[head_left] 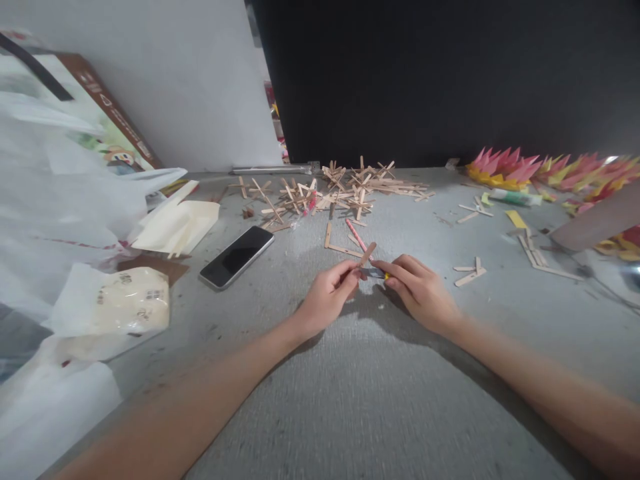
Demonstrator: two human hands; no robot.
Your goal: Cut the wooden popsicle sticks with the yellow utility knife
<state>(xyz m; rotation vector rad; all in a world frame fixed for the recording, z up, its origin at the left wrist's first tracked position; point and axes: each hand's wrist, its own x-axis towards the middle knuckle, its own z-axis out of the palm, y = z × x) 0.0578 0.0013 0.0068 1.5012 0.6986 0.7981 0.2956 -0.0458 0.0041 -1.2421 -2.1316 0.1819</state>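
My left hand (333,293) is closed in a pinch on a wooden craft stick (369,253), which points up and away from the fingers. Opposite it, my right hand (420,287) grips a utility knife (374,273) with a bit of yellow showing on its handle. The knife's blade reaches across to the stick and the left fingertips; whether it cuts in, I cannot tell. Just beyond the hands lie a pink patterned straw-like rod (354,232) and several sticks set at an angle (328,237). Most of the knife handle is hidden under my right fingers.
A heap of craft sticks (360,183) lies near the back panel. To the left are a smartphone (237,257), a wrapped package (133,300) and white plastic bags (65,187). On the right are joined sticks (470,272), a glue tube (515,197) and pink-yellow paper flowers (503,168).
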